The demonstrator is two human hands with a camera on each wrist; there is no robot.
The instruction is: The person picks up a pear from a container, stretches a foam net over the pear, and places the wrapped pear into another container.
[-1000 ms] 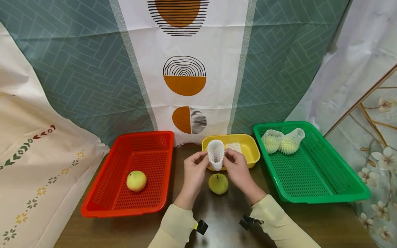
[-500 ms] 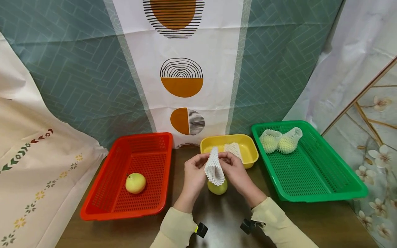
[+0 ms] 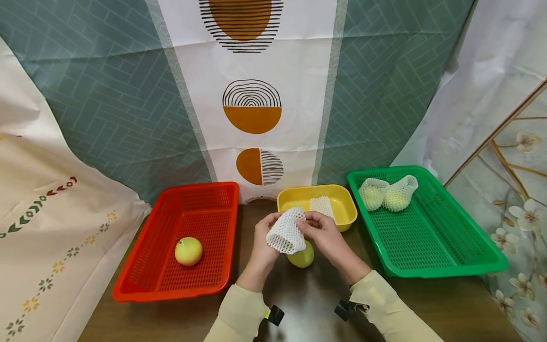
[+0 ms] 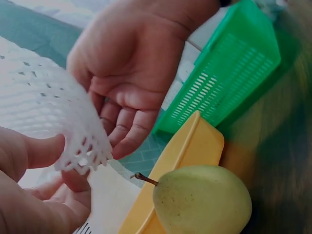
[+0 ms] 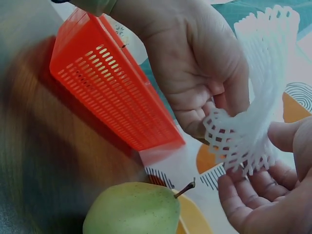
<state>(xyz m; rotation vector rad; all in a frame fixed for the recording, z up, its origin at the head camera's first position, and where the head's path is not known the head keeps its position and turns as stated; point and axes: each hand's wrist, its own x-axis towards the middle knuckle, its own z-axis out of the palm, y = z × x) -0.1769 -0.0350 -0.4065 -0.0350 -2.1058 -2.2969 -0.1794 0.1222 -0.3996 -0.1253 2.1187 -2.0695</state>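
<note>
A white foam fruit net (image 3: 288, 232) is held up in front of me by both hands. My left hand (image 3: 265, 240) pinches its gathered end between thumb and fingers, partly hidden behind the net in the head view. With thumb on one side and fingers on the other, my right hand (image 3: 323, 235) pinches the net too. Its wide mouth tilts down to the left in the head view. Just below the net stands a yellow-green pear (image 3: 301, 257) on the table, stem up; the left wrist view shows this pear (image 4: 204, 200) uncovered.
A red basket (image 3: 234, 223) on the left holds one pear (image 3: 188, 251). Behind my hands is a yellow tray (image 3: 348, 209) with another foam net (image 3: 322, 206) in it. On the right, a green basket (image 3: 427, 247) contains two netted pears (image 3: 397, 197). Patterned cloth (image 3: 290, 114) hangs behind.
The foam net has turned in my hands: its open mouth, first facing up, has swung down and now points to lower left. The pears and baskets stay put.
</note>
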